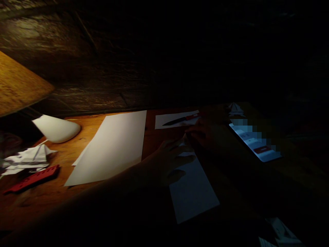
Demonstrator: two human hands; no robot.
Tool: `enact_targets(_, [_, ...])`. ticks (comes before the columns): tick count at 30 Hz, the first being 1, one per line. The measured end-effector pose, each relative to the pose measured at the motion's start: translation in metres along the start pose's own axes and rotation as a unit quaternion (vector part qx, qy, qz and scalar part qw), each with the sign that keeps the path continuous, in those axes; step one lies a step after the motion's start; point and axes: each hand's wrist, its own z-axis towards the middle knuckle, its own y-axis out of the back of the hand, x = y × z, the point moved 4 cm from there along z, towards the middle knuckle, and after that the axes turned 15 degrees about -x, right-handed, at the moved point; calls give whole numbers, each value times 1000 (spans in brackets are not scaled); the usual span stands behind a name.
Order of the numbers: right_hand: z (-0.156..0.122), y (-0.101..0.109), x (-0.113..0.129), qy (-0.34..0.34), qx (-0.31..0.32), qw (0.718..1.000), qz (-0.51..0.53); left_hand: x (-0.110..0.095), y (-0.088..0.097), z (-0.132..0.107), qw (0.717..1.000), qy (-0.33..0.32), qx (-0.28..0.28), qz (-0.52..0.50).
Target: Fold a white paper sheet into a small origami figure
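My left hand [172,161] lies in dim light with its fingers over the top end of a white paper sheet [192,188], which has a small folded-up corner near the fingertips. My right hand [205,128], almost lost in shadow, is just above that fold and beside a smaller white sheet [164,121]. On the smaller sheet lies a dark-bladed knife with a red handle [180,120]. Shadow hides most of my fingers and whether my right hand grips anything.
A large white paper sheet [110,147] lies on the wooden desk [154,137]. To its left are a white lamp base [56,128], a tan lampshade [17,82], crumpled folded paper [25,159] and a red ruler [32,178]. A lit phone [254,142] lies at right.
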Motion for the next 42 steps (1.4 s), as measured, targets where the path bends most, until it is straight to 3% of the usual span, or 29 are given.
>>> enact_targets(3, [-8, 8, 15, 85, 71, 994, -9, -1, 1, 0, 1000, 2, -8, -1])
enact_targets(11, [-14, -3, 13, 116, 104, 979, -131, -1, 0, 1, 1000, -2, 5, 11])
enact_targets(15, [-20, -9, 11, 108, 105, 973, -173, -2, -1, 1, 1000, -12, 11, 19])
enact_targets(25, [-22, -8, 34, 77, 121, 952, -272, -2, 0, 1, 999, -13, -11, 31])
enact_targets(35, [-13, -4, 17, 69, 113, 972, -192, 4, 1, 5, 1000, -21, 9, 11])
enact_targets(42, [-18, 0, 30, 60, 136, 977, -156, 3, 3, 6, 999, -25, 22, 27])
